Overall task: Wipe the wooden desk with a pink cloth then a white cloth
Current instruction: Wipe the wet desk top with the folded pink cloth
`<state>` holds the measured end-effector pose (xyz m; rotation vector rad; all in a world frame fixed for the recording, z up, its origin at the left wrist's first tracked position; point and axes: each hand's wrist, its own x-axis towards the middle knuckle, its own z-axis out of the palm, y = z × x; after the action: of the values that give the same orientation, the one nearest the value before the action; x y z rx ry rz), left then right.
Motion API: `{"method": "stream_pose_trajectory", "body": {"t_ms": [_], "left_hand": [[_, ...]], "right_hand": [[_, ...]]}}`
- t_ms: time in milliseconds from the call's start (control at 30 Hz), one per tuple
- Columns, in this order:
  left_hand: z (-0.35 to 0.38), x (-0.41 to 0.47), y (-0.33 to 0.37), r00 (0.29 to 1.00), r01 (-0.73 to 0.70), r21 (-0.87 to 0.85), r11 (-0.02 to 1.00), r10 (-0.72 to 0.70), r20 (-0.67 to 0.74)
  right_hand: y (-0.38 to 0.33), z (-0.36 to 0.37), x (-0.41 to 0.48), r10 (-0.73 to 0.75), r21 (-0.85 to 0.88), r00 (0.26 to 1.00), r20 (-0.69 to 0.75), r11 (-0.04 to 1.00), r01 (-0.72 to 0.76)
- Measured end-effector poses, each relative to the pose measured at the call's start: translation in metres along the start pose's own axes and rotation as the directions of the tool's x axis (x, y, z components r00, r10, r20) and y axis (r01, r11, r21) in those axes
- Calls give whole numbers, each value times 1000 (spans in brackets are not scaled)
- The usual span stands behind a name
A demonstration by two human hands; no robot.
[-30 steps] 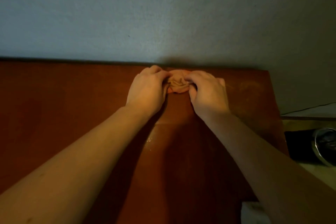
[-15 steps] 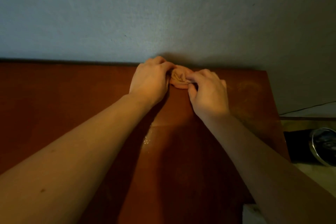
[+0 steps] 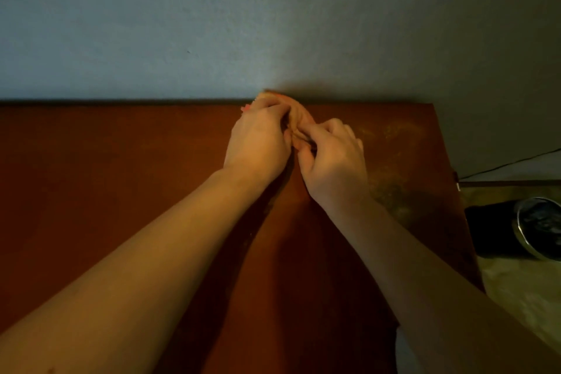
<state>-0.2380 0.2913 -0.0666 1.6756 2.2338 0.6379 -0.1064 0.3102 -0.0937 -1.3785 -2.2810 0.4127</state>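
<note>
The pink cloth [image 3: 299,118] is bunched up at the far edge of the reddish wooden desk [image 3: 106,176], right against the wall. My left hand [image 3: 258,143] covers its left side with fingers curled into the fabric. My right hand [image 3: 332,161] pinches its near right part. Most of the cloth is hidden under my fingers. A pale corner that may be the white cloth [image 3: 403,355] peeks out at the desk's near right edge, under my right forearm.
A blue-grey wall [image 3: 212,24] rises directly behind the desk. Right of the desk, lower down, sit a dark object and a round metal bowl [image 3: 540,228]. A thin cable [image 3: 510,162] runs along the wall there. Dusty smears mark the desk's far right part.
Both hands have pushed the bunched pink cloth away from me, from a little short of the far edge up to the wall, and have closed in tighter around it.
</note>
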Motion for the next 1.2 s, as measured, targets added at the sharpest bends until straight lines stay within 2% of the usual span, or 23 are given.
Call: {"method": "stream_pose_trajectory", "body": {"t_ms": [200,300,400,433,500,567,600,700,767,967,1200], "left_hand": [[0,18,-2,989,-103,-74,992,110,100],[-4,30,-2,967,-124,-164,979,156,200],[-10,37,1,946,-87,-166,982,134,294],[-11,39,3,953,-62,-136,989,99,288],[-10,37,10,988,-1,-71,997,12,156],[-7,29,23,997,80,-78,994,-80,-7],[-4,27,29,994,104,-81,991,-107,-29],[8,29,38,988,139,4,990,-139,62],[11,34,38,982,141,3,990,-140,124],[7,34,40,967,18,-104,994,9,255],[15,36,48,937,-148,-82,986,166,306]], "right_hand": [[1,-17,-4,0,222,996,-87,975,19],[4,-28,-5,32,311,999,18,950,-36],[8,-41,-1,130,402,967,221,891,-212],[10,-45,0,162,431,947,278,860,-273],[15,-50,1,214,488,919,332,794,-361],[19,-55,0,265,523,912,314,753,-399],[21,-57,-1,285,528,913,292,748,-402],[30,-66,-4,313,545,916,251,736,-401],[38,-73,-5,320,564,915,247,720,-405],[65,-80,-2,320,518,920,226,760,-391],[90,-74,10,225,428,962,152,863,-269]]}}
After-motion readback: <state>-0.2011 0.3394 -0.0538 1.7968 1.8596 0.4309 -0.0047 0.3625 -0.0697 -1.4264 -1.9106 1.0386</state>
